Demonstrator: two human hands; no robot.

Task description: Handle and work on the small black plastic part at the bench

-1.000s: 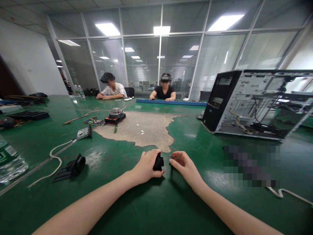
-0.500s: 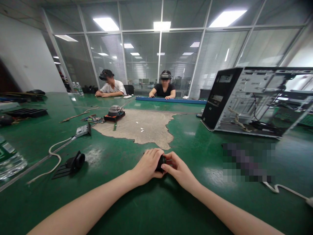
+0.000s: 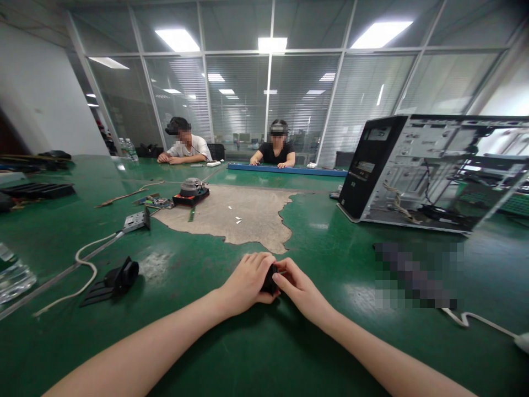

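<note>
Between my hands is a small black round part [image 3: 269,280], mostly covered by fingers, so its exact kind cannot be made out. My left hand [image 3: 249,280] wraps over its top and left side. From the right, my right hand [image 3: 298,284] pinches its edge with thumb and fingers. Both hands are low over the green table [image 3: 198,353], in front of a bare patch [image 3: 248,212] where the green covering is torn away. A black plastic bracket with a round end [image 3: 119,277] lies to the left of my hands.
An opened computer case [image 3: 372,171] stands at the right. A blurred-out dark object [image 3: 413,275] with a white cable lies before it. Leftward are a metal part with a cable [image 3: 137,220], a heatsink fan-like part [image 3: 192,190] and a water bottle [image 3: 14,281]. Two people sit across the table.
My right fingers have closed in slightly on the black part, whose visible face has turned a little. The whole view has shifted slightly; both hands keep their hold.
</note>
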